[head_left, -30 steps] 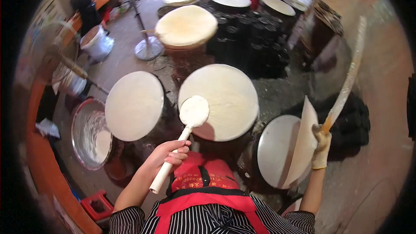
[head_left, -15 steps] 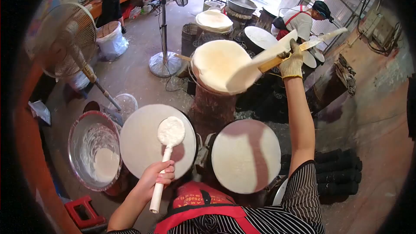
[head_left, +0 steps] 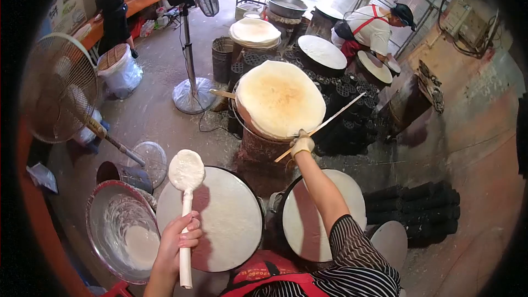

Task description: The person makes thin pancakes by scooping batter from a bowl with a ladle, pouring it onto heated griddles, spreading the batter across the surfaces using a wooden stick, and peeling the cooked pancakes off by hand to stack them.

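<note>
My left hand (head_left: pixel 179 242) is closed around the pale handle of a ladle (head_left: pixel 187 170). Its round head is thick with white batter and stands over the left edge of a round griddle (head_left: pixel 228 225) covered by a pale sheet. In a knit glove, my right hand (head_left: pixel 302 144) grips a long thin spatula (head_left: pixel 341 111), seen nearly edge-on. That hand is at the near edge of a stack of round flatbreads (head_left: pixel 280 99), whose top one is browned in the middle. A second griddle (head_left: pixel 341 192), also with a pale sheet on it, lies partly under my right forearm.
A basin (head_left: pixel 92 214) with batter (head_left: pixel 142 246) stands at left. Two fans (head_left: pixel 60 88) (head_left: pixel 190 55) stand beyond. Black coal briquettes (head_left: pixel 423 209) lie at right. A co-worker (head_left: pixel 374 27) bends over far griddles; another person (head_left: pixel 113 11) stands at a counter.
My right hand has come down and left to the stack's near edge; the pale sheet by the spatula no longer hangs there. The ladle has shifted left in view. The co-worker is bent lower.
</note>
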A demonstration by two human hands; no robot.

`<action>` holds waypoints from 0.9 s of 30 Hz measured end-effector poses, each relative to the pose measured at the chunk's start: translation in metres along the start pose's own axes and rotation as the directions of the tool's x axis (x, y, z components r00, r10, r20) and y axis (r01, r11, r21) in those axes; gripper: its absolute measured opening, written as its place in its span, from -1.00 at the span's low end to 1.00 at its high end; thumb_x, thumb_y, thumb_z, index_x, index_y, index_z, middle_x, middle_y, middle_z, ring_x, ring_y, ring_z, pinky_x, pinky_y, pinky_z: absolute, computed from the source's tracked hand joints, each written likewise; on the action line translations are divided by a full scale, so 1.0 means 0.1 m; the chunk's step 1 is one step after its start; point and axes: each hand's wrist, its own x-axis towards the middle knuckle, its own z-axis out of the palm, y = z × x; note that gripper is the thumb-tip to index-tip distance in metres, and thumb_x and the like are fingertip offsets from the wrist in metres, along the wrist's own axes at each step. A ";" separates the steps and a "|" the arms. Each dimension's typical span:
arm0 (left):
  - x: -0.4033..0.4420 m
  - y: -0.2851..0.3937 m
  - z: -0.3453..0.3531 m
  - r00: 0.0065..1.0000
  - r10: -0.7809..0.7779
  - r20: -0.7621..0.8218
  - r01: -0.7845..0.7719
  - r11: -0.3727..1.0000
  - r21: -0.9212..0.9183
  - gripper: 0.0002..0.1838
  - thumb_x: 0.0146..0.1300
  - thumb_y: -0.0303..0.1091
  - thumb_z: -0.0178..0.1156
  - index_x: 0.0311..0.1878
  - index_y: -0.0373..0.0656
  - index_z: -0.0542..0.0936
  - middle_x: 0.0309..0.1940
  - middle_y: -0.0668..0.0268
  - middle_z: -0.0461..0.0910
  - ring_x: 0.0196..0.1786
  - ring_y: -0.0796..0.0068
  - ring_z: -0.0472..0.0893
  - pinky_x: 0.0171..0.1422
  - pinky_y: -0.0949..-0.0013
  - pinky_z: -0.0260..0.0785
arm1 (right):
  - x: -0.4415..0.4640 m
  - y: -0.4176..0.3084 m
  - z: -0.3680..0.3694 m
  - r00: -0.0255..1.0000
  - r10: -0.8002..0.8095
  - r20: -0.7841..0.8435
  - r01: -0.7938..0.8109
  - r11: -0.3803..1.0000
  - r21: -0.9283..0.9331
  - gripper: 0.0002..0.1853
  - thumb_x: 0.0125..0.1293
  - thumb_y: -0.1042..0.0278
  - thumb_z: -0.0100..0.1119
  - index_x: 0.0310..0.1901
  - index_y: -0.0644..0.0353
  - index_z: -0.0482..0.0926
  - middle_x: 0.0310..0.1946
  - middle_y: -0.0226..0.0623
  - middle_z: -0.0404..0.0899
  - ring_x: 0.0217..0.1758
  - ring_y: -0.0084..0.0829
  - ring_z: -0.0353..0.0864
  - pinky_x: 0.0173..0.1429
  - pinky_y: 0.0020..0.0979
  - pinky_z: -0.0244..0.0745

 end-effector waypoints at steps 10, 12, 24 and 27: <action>-0.32 -1.05 0.44 0.990 -0.135 0.039 0.119 0.952 0.283 -0.85 0.45 -0.45 -0.05 -0.01 -0.30 0.32 -0.47 0.35 0.27 -0.59 0.74 0.19 -0.73 0.71 0.04 | -1.03 -0.67 -1.85 0.950 -0.056 0.308 0.092 0.990 -0.105 -0.79 0.35 0.10 0.14 -0.35 -0.03 0.44 -0.65 -0.55 0.32 -0.72 -0.58 0.24 -0.67 -0.53 0.15; -0.42 -1.50 0.60 0.979 -0.200 0.027 0.176 0.910 0.376 -0.88 0.43 -0.46 -0.01 -0.06 -0.26 0.34 -0.49 0.39 0.27 -0.61 0.76 0.19 -0.72 0.72 0.01 | -1.36 -0.96 -3.10 0.880 0.029 0.474 0.077 0.976 -0.203 -0.80 0.34 0.09 0.13 -0.15 -0.01 0.54 -0.61 -0.59 0.35 -0.69 -0.62 0.25 -0.65 -0.54 0.18; -0.65 -5.55 1.59 0.663 -0.748 0.006 0.388 0.350 0.853 -0.76 0.39 -0.42 -0.06 0.06 -0.27 0.29 -0.46 0.39 0.28 -0.61 0.76 0.17 -0.69 0.71 0.02 | -3.54 -2.32 -9.40 0.487 -0.682 0.546 0.835 0.181 -0.519 -0.59 0.46 0.26 -0.10 0.26 0.20 0.42 -0.39 -0.21 0.63 -0.52 -0.45 0.57 -0.45 -0.46 0.49; -0.78 -6.67 1.73 0.764 -0.596 0.246 -0.293 0.020 0.956 -0.72 0.35 -0.38 0.07 0.06 -0.23 0.34 -0.51 0.37 0.34 -0.61 0.63 0.30 -0.64 0.49 0.17 | -4.07 -2.98 -9.47 0.350 -0.688 0.636 0.779 -0.164 -0.606 -0.49 0.35 0.37 0.07 0.32 0.26 0.33 -0.23 -0.15 0.58 -0.31 -0.18 0.58 -0.24 -0.38 0.52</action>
